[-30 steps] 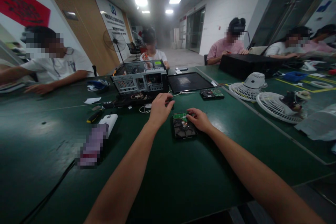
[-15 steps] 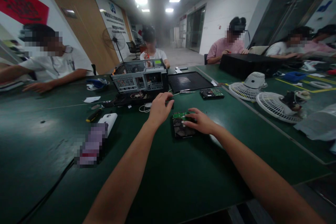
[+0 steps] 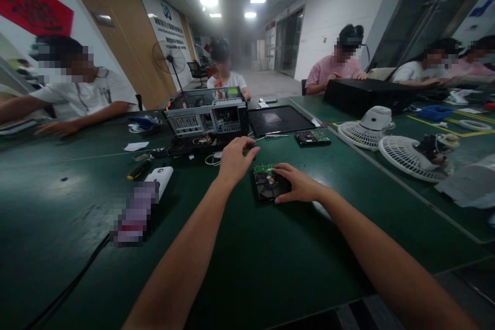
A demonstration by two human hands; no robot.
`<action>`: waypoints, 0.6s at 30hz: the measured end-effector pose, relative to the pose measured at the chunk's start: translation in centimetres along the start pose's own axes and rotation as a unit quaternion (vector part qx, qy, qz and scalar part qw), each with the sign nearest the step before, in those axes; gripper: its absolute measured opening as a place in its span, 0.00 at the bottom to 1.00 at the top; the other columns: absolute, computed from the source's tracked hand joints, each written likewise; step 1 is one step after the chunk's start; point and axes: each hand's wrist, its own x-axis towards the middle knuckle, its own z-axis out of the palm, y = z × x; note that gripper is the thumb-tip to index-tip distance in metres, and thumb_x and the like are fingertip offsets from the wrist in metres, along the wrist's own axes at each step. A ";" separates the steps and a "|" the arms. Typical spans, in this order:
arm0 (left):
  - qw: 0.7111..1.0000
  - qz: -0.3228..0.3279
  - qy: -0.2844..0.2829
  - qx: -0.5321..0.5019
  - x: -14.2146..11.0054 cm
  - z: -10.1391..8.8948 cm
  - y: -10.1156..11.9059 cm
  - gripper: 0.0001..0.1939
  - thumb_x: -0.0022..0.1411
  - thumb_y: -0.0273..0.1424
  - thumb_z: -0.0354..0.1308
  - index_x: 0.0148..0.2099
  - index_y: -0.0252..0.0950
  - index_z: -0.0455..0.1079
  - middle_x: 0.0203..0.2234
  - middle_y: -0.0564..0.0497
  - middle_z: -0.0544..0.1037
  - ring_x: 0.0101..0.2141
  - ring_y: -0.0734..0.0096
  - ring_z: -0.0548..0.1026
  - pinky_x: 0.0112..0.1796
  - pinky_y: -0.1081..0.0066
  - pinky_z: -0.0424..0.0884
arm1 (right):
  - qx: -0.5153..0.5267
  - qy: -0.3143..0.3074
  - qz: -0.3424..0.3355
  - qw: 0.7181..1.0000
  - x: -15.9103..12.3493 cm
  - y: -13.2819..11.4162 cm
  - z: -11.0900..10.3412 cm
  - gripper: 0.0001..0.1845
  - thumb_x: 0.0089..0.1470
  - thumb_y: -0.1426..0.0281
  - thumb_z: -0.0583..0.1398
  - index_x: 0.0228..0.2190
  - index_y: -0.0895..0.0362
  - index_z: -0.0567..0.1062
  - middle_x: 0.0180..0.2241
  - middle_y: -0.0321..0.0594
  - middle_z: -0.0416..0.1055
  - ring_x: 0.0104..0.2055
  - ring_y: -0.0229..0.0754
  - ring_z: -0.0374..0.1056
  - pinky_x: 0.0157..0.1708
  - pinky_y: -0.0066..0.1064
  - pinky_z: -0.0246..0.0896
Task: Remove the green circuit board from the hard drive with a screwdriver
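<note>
A hard drive [image 3: 266, 185] lies on the green table before me, its green circuit board along the far edge. My right hand [image 3: 296, 184] is curved over the drive's right side, thumb at the near edge and fingers toward the far edge. My left hand [image 3: 236, 161] is beyond the drive to its left, resting low with curved fingers and a gap between thumb and forefinger. I see nothing clearly held in it. Behind it stands an opened computer case [image 3: 209, 118]. A second hard drive [image 3: 312, 137] lies farther right.
A black panel [image 3: 282, 119] and a thin screwdriver [image 3: 276, 135] lie beyond my hands. At left are a yellow-black screwdriver [image 3: 139, 170] and a white-ended power strip [image 3: 162, 178], partly blurred. White fan parts [image 3: 406, 157] sit right. Several people work around the table.
My right hand has lowered onto the hard drive, its thumb shifting from the drive's middle to the near edge. My left hand has barely moved.
</note>
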 end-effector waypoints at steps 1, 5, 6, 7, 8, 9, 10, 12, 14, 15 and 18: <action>1.000 -0.003 0.001 0.003 0.0 0.0 0.0 0.06 0.63 0.32 0.62 0.43 0.40 0.73 0.39 0.50 0.78 0.37 0.66 0.76 0.41 0.64 0.75 | 0.004 0.007 -0.001 1.000 0.0 0.0 0.0 0.51 0.41 0.49 0.72 0.63 0.52 0.66 0.65 0.50 0.57 0.66 0.59 0.56 0.65 0.50 0.54; 1.000 -0.008 -0.003 0.007 0.1 -0.2 -0.3 0.05 0.64 0.30 0.61 0.43 0.41 0.73 0.37 0.50 0.79 0.36 0.65 0.77 0.41 0.63 0.75 | 0.009 0.020 0.001 1.000 0.0 0.1 0.2 0.50 0.42 0.51 0.73 0.63 0.50 0.66 0.65 0.48 0.57 0.66 0.60 0.56 0.65 0.52 0.54; 1.000 -0.007 -0.003 0.009 0.1 -0.2 -0.4 0.05 0.64 0.30 0.61 0.43 0.41 0.73 0.37 0.50 0.79 0.37 0.65 0.77 0.42 0.64 0.75 | 0.007 0.020 0.004 1.000 0.0 0.2 0.2 0.49 0.42 0.51 0.73 0.63 0.50 0.67 0.65 0.49 0.56 0.66 0.60 0.57 0.64 0.51 0.55; 1.000 -0.007 0.000 0.012 0.1 -0.2 -0.4 0.05 0.64 0.29 0.61 0.43 0.41 0.73 0.37 0.50 0.79 0.37 0.65 0.77 0.42 0.64 0.75 | 0.004 0.021 0.011 1.000 0.0 0.3 0.3 0.49 0.42 0.51 0.73 0.63 0.50 0.67 0.65 0.49 0.55 0.65 0.60 0.58 0.64 0.50 0.56; 1.000 -0.008 0.005 0.015 0.1 -0.2 -0.5 0.05 0.64 0.29 0.60 0.43 0.41 0.73 0.38 0.50 0.78 0.38 0.65 0.77 0.42 0.64 0.75 | 0.000 0.023 0.020 1.000 0.0 0.4 0.4 0.49 0.42 0.51 0.73 0.63 0.51 0.67 0.64 0.50 0.55 0.63 0.59 0.60 0.63 0.50 0.57; 1.000 -0.009 0.011 0.018 0.1 -0.3 -0.5 0.05 0.64 0.29 0.60 0.43 0.40 0.74 0.39 0.49 0.78 0.39 0.65 0.76 0.42 0.64 0.75 | -0.004 0.024 0.030 0.999 0.0 0.5 0.4 0.49 0.42 0.51 0.73 0.63 0.52 0.67 0.63 0.51 0.55 0.62 0.59 0.61 0.63 0.49 0.58; 1.000 -0.011 0.018 0.021 0.1 -0.3 -0.6 0.05 0.64 0.29 0.60 0.43 0.40 0.74 0.40 0.48 0.77 0.39 0.65 0.76 0.41 0.65 0.75 | -0.008 0.026 0.041 0.999 0.0 0.6 0.5 0.49 0.42 0.50 0.73 0.63 0.52 0.68 0.61 0.51 0.56 0.60 0.58 0.63 0.62 0.49 0.59; 0.999 -0.016 0.028 0.025 0.1 -0.3 -0.7 0.06 0.64 0.28 0.60 0.44 0.40 0.75 0.41 0.48 0.76 0.39 0.65 0.76 0.41 0.65 0.74 | -0.013 0.026 0.055 0.998 0.0 0.7 0.5 0.49 0.43 0.51 0.72 0.63 0.53 0.68 0.58 0.52 0.58 0.57 0.57 0.65 0.61 0.49 0.60; 0.999 -0.019 0.029 0.031 0.1 -0.4 -0.7 0.07 0.64 0.28 0.60 0.44 0.40 0.75 0.41 0.48 0.75 0.38 0.66 0.76 0.42 0.65 0.74 | -0.013 0.023 0.055 0.998 0.1 0.8 0.5 0.48 0.44 0.51 0.72 0.63 0.52 0.68 0.56 0.51 0.61 0.56 0.56 0.65 0.60 0.48 0.61; 0.999 -0.018 0.029 0.034 0.1 -0.4 -0.7 0.07 0.64 0.28 0.60 0.44 0.40 0.75 0.40 0.48 0.75 0.38 0.66 0.76 0.42 0.65 0.74 | -0.014 0.022 0.053 0.998 0.1 0.7 0.4 0.47 0.45 0.51 0.71 0.63 0.52 0.67 0.56 0.51 0.62 0.56 0.56 0.66 0.60 0.48 0.61; 0.999 -0.011 0.028 0.039 0.1 -0.3 -0.7 0.07 0.64 0.27 0.60 0.44 0.40 0.75 0.40 0.48 0.75 0.39 0.65 0.76 0.43 0.64 0.74 | -0.018 0.017 0.045 0.999 0.2 0.7 0.3 0.47 0.46 0.51 0.71 0.63 0.53 0.67 0.56 0.51 0.63 0.56 0.56 0.66 0.59 0.47 0.61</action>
